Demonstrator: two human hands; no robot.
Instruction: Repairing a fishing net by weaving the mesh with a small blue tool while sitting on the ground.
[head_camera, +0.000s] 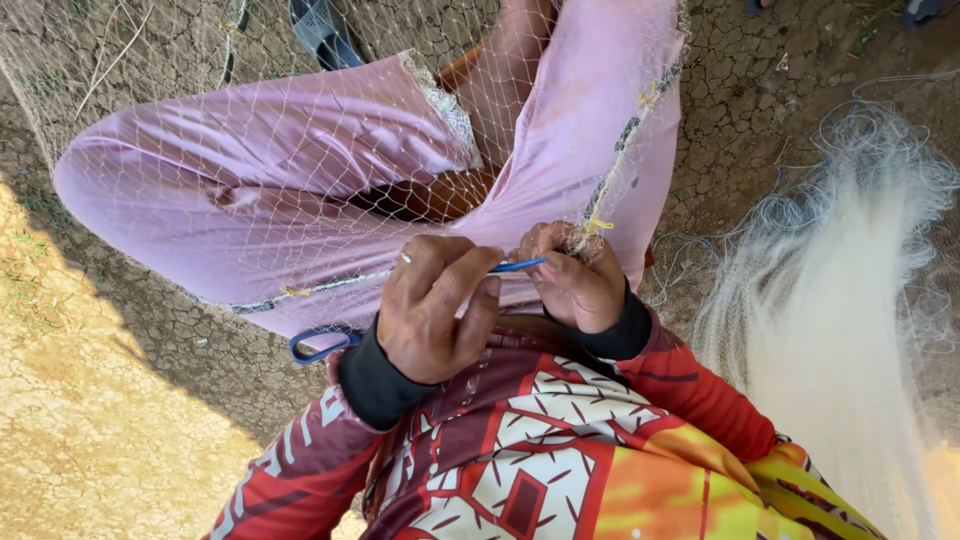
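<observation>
Red patterned sleeves (560, 450) of ours fill the near edge; beyond our fingers the fishing net (300, 170) drapes over lilac trousers (250, 180), with a white heap of bunched net (840, 300) off past the right fingers. Our left hand (435, 305) curls closed around a blue netting needle (500, 267), its tip at the right hand (575, 275), whose fingers pinch together on the net's edge cord (610, 190).
</observation>
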